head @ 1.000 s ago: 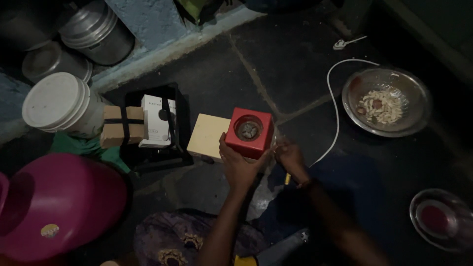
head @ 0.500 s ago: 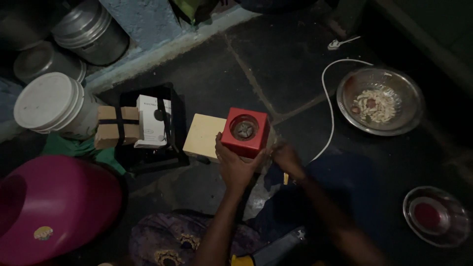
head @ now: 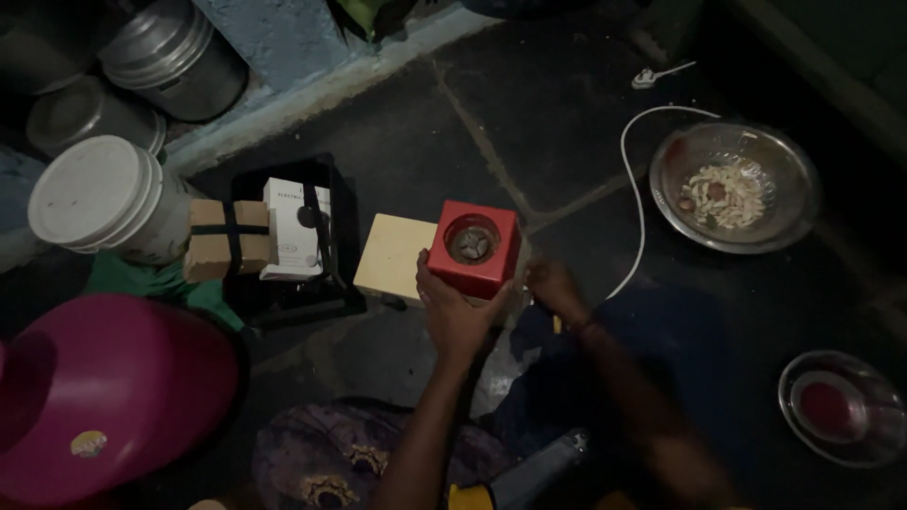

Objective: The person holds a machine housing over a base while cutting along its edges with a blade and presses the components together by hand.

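A red square appliance (head: 474,247) with a round metal cup and blade in its top sits on a pale wooden board (head: 392,257) on the dark floor. My left hand (head: 452,312) grips its near side. Just right of the appliance, my right hand (head: 554,286) rests low with curled fingers; what it touches is hidden in the dark. A white cord (head: 631,189) runs from there toward a plug (head: 646,79).
A steel bowl (head: 733,186) with pale chopped pieces sits at right, a glass bowl (head: 844,409) with something red at lower right. A black crate (head: 300,236) holds a white box and a brown block. White lidded bucket (head: 99,198), steel pots (head: 179,59), magenta tub (head: 104,397) at left.
The view has shifted slightly. My left hand stays on the red appliance and my right hand stays beside it; nothing else has visibly moved.
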